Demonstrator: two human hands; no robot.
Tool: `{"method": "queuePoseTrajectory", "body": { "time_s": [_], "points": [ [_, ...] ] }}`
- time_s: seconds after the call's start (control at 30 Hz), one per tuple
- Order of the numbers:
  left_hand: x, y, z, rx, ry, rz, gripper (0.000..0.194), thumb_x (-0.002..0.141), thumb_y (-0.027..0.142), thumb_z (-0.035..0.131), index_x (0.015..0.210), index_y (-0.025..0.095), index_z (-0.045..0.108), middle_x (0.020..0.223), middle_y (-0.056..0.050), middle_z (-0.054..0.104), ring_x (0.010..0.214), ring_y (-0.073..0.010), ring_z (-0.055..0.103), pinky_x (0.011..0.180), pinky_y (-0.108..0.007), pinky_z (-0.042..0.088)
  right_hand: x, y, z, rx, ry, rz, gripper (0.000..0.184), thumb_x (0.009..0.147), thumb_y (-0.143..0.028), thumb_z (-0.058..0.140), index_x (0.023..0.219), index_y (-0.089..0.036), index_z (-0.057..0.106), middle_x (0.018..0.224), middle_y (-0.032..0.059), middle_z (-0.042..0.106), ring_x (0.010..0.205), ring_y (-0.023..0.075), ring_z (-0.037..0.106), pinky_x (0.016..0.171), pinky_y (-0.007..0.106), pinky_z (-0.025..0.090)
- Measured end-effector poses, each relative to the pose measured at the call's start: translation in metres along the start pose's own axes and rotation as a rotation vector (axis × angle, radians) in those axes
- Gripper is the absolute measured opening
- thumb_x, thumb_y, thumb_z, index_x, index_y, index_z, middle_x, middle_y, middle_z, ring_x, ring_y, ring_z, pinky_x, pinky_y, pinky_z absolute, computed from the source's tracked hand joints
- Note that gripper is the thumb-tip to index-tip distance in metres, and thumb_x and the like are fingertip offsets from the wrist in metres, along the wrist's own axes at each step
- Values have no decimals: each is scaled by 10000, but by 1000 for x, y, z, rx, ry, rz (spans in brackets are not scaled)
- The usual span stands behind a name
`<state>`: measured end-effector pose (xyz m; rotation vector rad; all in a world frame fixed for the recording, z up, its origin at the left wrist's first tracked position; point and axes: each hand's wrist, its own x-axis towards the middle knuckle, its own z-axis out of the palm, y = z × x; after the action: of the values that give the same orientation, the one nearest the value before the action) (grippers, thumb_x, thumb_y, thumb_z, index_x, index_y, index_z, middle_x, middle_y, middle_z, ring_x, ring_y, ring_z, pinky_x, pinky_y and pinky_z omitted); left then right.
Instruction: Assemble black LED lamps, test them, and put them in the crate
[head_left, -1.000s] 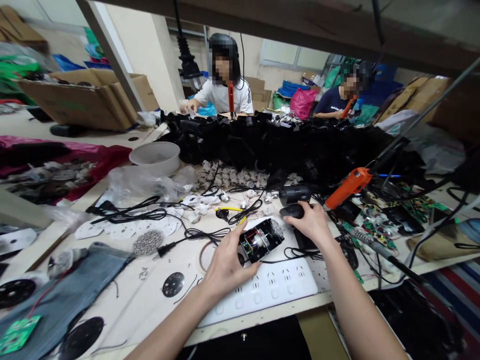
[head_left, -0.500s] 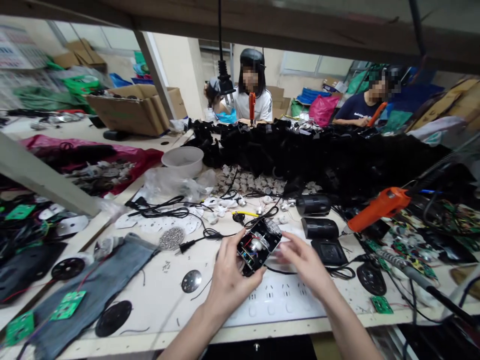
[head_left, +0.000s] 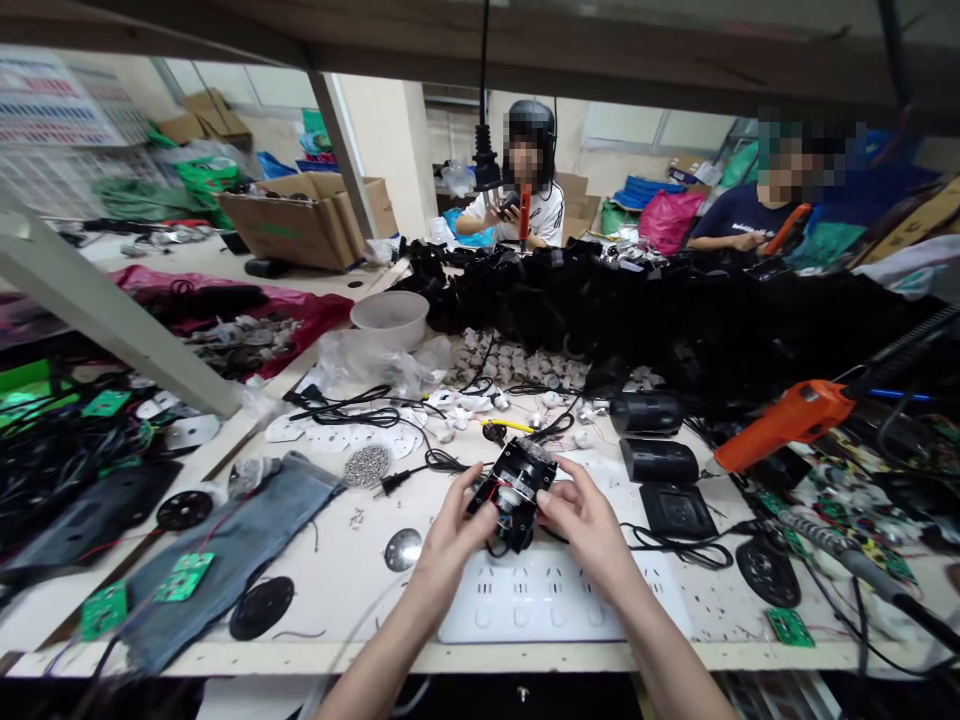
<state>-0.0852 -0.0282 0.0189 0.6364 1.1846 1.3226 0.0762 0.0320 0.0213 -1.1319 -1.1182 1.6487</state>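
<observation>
A black open housing (head_left: 519, 488) with a white and metal part and coloured wires inside is held between my two hands. My left hand (head_left: 455, 520) grips its left side, the thumb lying across the front. On the opposite side, my right hand (head_left: 583, 512) has its thumb and fingers closed on the right edge. Below them lies a white power strip (head_left: 536, 605) with several sockets. A black cord with a plug (head_left: 391, 484) lies to the left, close to a pile of small screws (head_left: 367, 464).
An orange electric screwdriver (head_left: 784, 425) hangs at the right beside black housings (head_left: 660, 461). Black parts (head_left: 637, 310) are heaped behind. Green circuit boards (head_left: 184, 577) rest on a grey cloth (head_left: 232, 560) at left. Two people (head_left: 536, 180) sit across the bench.
My right hand has closed on the housing's right edge, where its fingers were loosely beside it before. The housing has turned somewhat, and the view has swung left.
</observation>
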Motion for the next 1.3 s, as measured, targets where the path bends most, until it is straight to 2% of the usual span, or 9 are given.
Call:
{"method": "queuePoseTrajectory", "body": {
  "time_s": [0.07, 0.17, 0.33, 0.5, 0.63, 0.97, 1.17, 1.3],
  "points": [
    [3, 4, -2, -190, -27, -122, 662, 796, 578, 616, 1297, 155, 529, 1249, -158, 631, 1123, -312, 598, 890, -389, 498, 0, -3, 1, -29, -15, 0, 620, 661, -361, 751, 1205, -197, 503, 659, -72, 538, 642, 135, 588, 658, 292, 513],
    [7, 12, -4, -343, -102, -282, 547, 899, 539, 481, 1237, 121, 583, 1196, -160, 668, 1101, -286, 621, 886, -378, 512, 0, -6, 4, -69, -57, -5, 616, 686, -334, 711, 1246, -175, 509, 652, -70, 533, 629, 132, 576, 636, 284, 495],
    [6, 21, -3, -406, -108, -414, 479, 931, 449, 476, 1264, 116, 569, 1110, -154, 712, 1008, -268, 679, 837, -370, 547, 3, -8, 14, -146, -72, 4, 634, 686, -352, 684, 1262, -126, 546, 671, -46, 570, 618, 137, 579, 623, 287, 488],
    [5, 22, -1, -452, -58, -446, 496, 924, 434, 500, 1224, 48, 582, 1042, -198, 724, 939, -279, 706, 787, -368, 571, 11, -7, 22, -184, -83, 28, 635, 684, -433, 662, 1228, -115, 586, 686, -24, 598, 570, 142, 576, 574, 290, 487],
    [6, 25, 2, -490, -17, -444, 501, 914, 461, 507, 1210, 66, 592, 1039, -196, 725, 930, -286, 707, 791, -407, 576, 17, -1, 22, -240, -55, 5, 613, 691, -472, 657, 1184, -111, 616, 656, -18, 597, 563, 148, 563, 553, 282, 470],
    [11, 27, 8, -500, -28, -454, 541, 913, 516, 463, 1101, 34, 621, 957, -222, 726, 875, -315, 711, 725, -425, 590, 25, 9, 14, -302, -19, -38, 593, 712, -503, 635, 1141, -94, 649, 670, 18, 610, 619, 167, 553, 570, 286, 458],
    [12, 28, 8, -505, -26, -452, 607, 916, 551, 420, 1188, 33, 578, 995, -241, 714, 883, -318, 709, 705, -424, 591, 24, 9, 15, -311, -9, -60, 551, 718, -507, 634, 1110, -120, 656, 638, 0, 607, 582, 156, 562, 537, 270, 451],
    [12, 26, 7, -531, -45, -458, 640, 900, 565, 447, 1211, 17, 562, 1022, -253, 705, 918, -318, 702, 752, -424, 583, 23, 8, 16, -327, -17, -75, 507, 749, -489, 620, 1106, -131, 650, 641, -3, 618, 579, 161, 588, 545, 280, 480]
  ]
}}
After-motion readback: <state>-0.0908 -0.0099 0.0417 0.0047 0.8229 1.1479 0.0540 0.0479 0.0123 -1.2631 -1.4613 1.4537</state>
